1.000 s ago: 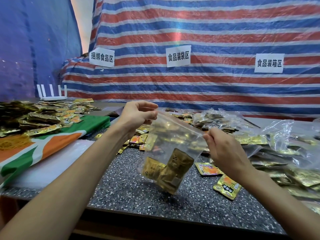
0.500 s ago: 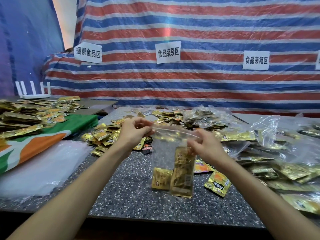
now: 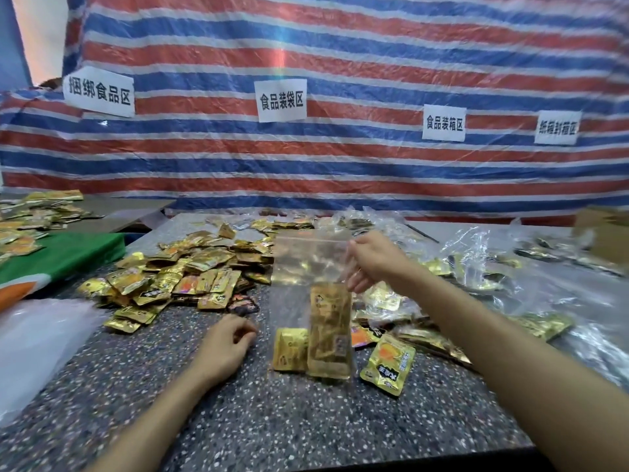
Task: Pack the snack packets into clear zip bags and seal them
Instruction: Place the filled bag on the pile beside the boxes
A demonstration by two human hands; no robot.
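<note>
The left hand (image 3: 228,345) is taken off the bag top, where it was half a second ago. It is now rested on the desk (image 3: 306,420), fingers loosely curled, nothing held. The zip bag (image 3: 303,264) is held upright by the right hand (image 3: 371,260) alone, pinched at its top right corner. Two gold snack packets (image 3: 328,332) are seen at the bag's bottom, one tall, one short. A loose packet pile (image 3: 177,274) is spread left of it, and filled clear bags (image 3: 493,267) are heaped at right.

Open tabletop (image 3: 306,420) before heaped packets (image 3: 177,277)
</note>
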